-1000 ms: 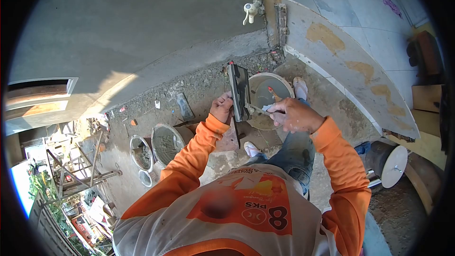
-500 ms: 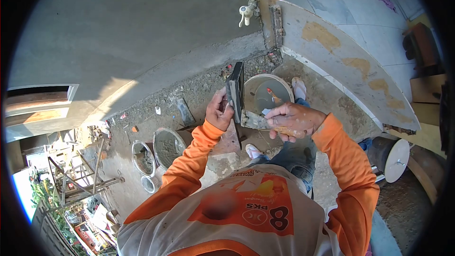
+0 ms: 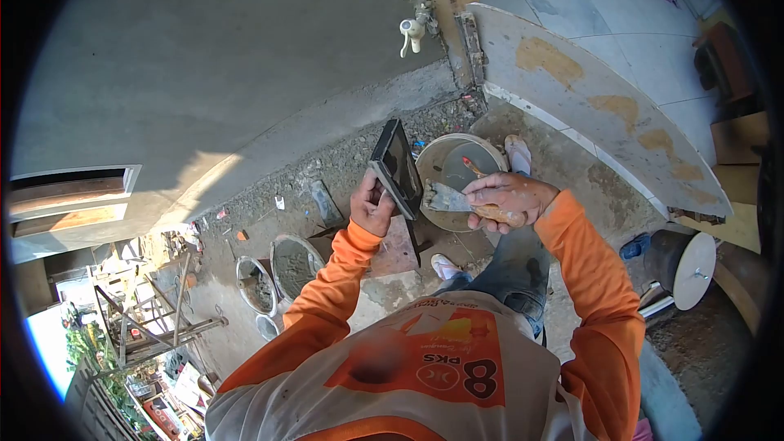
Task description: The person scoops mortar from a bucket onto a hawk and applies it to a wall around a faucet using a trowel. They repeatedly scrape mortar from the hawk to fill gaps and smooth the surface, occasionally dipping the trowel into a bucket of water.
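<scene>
My left hand (image 3: 373, 206) grips the lower edge of a black rectangular plastering float (image 3: 398, 167), which is tilted with its recessed face toward the right. My right hand (image 3: 510, 202) is closed around the wooden handle of a scraper (image 3: 447, 197). Grey mortar clings to the blade, whose tip points left toward the float without clearly touching it. Below both hands stands a round bucket (image 3: 422, 165) with grey liquid inside. A red-tipped wooden handle (image 3: 474, 167) shows over the bucket, its lower end hidden by my right hand.
Two mortar-filled buckets, a larger one (image 3: 296, 265) and a smaller one (image 3: 256, 286), stand at left. A grey plastered wall (image 3: 245, 57) with a tap (image 3: 412, 33) rises ahead. A stained curved board (image 3: 604, 106) edges the tiled floor. Rubble lines the wall base.
The float has turned, so more of its recessed face shows. The scraper blade has shifted slightly right and up, away from the float. My view has moved a little.
</scene>
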`<state>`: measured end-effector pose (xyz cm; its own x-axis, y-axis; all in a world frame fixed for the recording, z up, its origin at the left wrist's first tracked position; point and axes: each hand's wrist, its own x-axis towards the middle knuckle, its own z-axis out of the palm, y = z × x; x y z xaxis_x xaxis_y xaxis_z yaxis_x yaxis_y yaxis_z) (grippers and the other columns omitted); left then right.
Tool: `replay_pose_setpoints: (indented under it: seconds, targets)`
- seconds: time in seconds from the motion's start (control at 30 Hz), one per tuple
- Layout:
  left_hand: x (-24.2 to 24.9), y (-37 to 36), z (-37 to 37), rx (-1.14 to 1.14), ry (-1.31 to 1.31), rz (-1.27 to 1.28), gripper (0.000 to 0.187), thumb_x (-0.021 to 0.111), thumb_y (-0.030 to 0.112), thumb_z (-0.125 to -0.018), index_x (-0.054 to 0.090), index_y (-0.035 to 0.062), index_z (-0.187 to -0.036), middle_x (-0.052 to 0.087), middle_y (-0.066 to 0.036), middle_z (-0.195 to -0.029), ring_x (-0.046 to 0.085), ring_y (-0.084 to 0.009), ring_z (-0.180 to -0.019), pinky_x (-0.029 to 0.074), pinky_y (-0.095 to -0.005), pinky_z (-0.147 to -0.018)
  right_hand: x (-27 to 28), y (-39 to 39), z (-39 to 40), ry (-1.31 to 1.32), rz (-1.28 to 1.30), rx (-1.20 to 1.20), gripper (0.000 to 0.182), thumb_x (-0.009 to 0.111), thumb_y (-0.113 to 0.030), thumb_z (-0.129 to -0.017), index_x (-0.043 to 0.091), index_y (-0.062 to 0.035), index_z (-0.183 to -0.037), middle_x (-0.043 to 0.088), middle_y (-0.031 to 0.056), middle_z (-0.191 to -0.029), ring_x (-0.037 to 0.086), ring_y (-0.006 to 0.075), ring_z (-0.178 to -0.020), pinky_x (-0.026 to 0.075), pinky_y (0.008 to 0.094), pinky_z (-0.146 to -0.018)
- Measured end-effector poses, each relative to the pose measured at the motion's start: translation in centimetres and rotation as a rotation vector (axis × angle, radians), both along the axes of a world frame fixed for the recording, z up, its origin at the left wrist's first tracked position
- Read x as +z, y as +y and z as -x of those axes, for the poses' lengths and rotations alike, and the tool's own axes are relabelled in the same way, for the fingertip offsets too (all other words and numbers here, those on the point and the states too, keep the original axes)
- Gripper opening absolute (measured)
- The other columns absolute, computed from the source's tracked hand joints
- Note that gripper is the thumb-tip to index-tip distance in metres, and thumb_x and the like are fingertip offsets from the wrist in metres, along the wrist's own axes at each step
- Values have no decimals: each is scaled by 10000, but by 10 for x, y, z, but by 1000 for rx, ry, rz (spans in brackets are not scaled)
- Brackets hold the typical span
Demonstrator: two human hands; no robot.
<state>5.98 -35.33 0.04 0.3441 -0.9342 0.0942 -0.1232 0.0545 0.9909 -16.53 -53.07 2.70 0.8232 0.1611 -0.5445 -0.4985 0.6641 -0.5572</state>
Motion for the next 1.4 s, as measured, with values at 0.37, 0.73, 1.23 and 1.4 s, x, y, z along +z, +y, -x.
replay_pose_setpoints:
  seconds: [0.37,0.73,1.23,1.4]
  targets:
    - [32,5,-14,-144,-615,111,444,503,48,-717,474,-49,-1150,540,-183,-994,550,-298,-861,436,-309,-770,21,-5,-5,-40,-64,-7,394,485,-206,-898,370,-25,-1229,580,102,-856,517,116,-531,427,238,-401]
    - [-52,69,-24,-153,-593,-326,462,545,60,-696,479,-9,-1148,519,-149,-835,546,-244,-687,451,-292,-629,43,-24,18,-320,-61,-252,367,469,-234,-908,409,-15,-1196,581,99,-824,530,118,-529,414,222,-387]
    - [-99,86,30,-98,-29,-1098,429,518,112,-787,465,24,-1203,605,-90,-944,588,-142,-750,495,-285,-651,-252,-125,-174,-247,-122,-1224,210,483,-137,-878,469,-59,-1073,578,65,-928,552,131,-721,485,273,-566]
    - [-105,36,21,-94,-66,-1111,411,519,104,-784,473,17,-1183,605,-85,-918,587,-139,-718,494,-282,-638,-254,-163,-200,-236,-57,-1289,264,508,-129,-879,476,-54,-1130,561,44,-937,542,115,-765,488,258,-606]
